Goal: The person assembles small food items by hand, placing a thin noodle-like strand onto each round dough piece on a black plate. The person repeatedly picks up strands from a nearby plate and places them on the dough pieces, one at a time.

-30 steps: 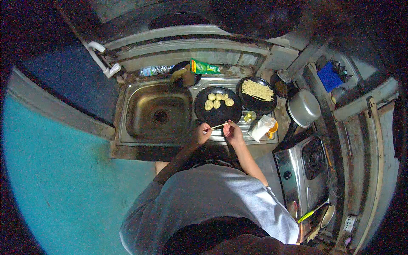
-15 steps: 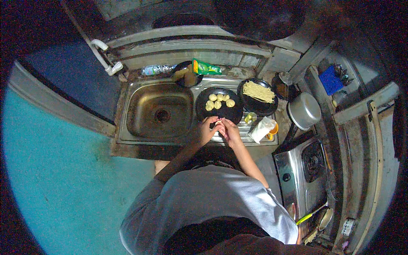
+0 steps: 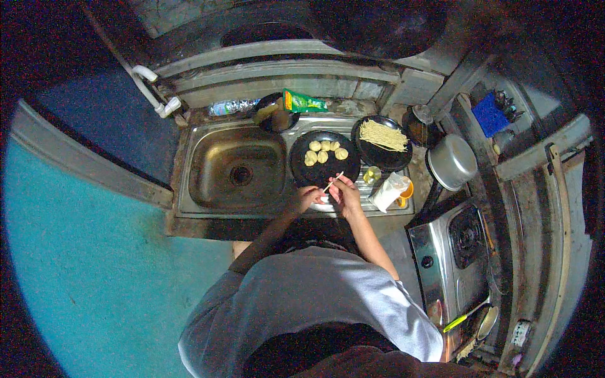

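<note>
A thin pale strip [image 3: 333,182], resembling the dough strips on the right-hand plate, stretches slantwise between my hands. My left hand [image 3: 307,197] pinches around its lower end, and my right hand [image 3: 345,194] has its fingers closed by the upper end. Both hands are over the near edge of a black plate [image 3: 323,176]. On that plate lie several round, pale dough balls [image 3: 324,146]. To the right, a second black plate [image 3: 370,160] carries a heap of thin, straight dough strips [image 3: 383,136].
Left of the plates is a steel sink [image 3: 211,165]. Beside my right hand stand a small glass [image 3: 372,174], a white bag [image 3: 389,192] and an orange cup [image 3: 409,188]. A metal pot [image 3: 455,160] and gas stove [image 3: 457,255] are at right; a green packet [image 3: 305,101] lies behind.
My hands, close together before, have moved apart. The thin strip now shows between them, with my left hand lower and my right hand higher.
</note>
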A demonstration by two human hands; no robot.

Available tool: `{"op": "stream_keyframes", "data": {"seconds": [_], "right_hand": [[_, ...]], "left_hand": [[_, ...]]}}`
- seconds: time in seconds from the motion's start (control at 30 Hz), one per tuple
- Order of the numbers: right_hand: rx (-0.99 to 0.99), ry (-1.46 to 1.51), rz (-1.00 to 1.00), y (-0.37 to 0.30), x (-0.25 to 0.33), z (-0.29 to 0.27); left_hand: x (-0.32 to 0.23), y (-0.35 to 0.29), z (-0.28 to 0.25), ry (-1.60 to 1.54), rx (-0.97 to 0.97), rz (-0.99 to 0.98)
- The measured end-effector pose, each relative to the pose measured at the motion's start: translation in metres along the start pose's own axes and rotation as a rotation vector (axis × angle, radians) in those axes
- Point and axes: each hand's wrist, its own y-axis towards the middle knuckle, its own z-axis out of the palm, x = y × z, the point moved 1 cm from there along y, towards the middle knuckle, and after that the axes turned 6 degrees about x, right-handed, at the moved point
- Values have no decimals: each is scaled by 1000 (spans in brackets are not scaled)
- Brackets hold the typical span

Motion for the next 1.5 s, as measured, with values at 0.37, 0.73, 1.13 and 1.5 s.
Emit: {"op": "stream_keyframes", "data": {"seconds": [0.37, 0.73, 1.13, 1.5], "right_hand": [[-77, 74, 85, 4, 4, -10], [-52, 125, 82, 14, 1, -35], [105, -506, 340, -10, -6, -6], [287, -388, 343, -14, -11, 2]], "left_hand": [[-22, -17, -1, -514, 263, -310], [-36, -22, 3, -619, 350, -422], [-65, -26, 3, -804, 162, -71], [-36, -1, -30, -789, 127, 121]]}}
